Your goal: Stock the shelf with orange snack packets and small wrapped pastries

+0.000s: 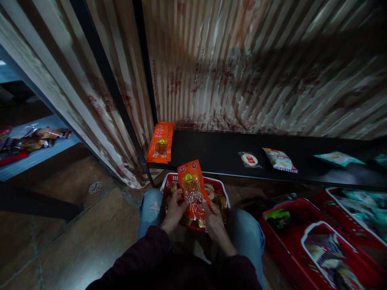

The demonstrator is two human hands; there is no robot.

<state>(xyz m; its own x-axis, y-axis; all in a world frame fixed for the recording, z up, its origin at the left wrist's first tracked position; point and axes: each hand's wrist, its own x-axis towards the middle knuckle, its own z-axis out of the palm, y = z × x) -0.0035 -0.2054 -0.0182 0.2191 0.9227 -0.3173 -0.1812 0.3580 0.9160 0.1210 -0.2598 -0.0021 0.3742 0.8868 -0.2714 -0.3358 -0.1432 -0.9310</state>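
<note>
Both forearms come up from the lower edge of the view, in dark sleeves [142, 251], and lean inward, so that the two hands meet in front of the body, between the knees in blue jeans [246, 233]. The left hand [175, 211] is bent at the wrist toward the middle; its fingers are curled at the lower left edge of an orange packet [193, 183], with the thumb pointing to the packet's face. The right hand [215, 221] reaches up and to the left, and it is closed on the lower right edge, the thumb lying along the front. So each hand is clamped on the same packet, one from each side, and a gap remains between them.

The packet is held above a red basket [224, 189] with a white rim, which stands between the knees and contains other packed food. The packet's printed face is turned to the wearer, and its upper end leans slightly to the left.

Just beyond the basket is a low black shelf [208, 151]. At its left end, near a dark post [146, 68], another orange packet [161, 143] rests against the striped curtain [211, 80].
</note>
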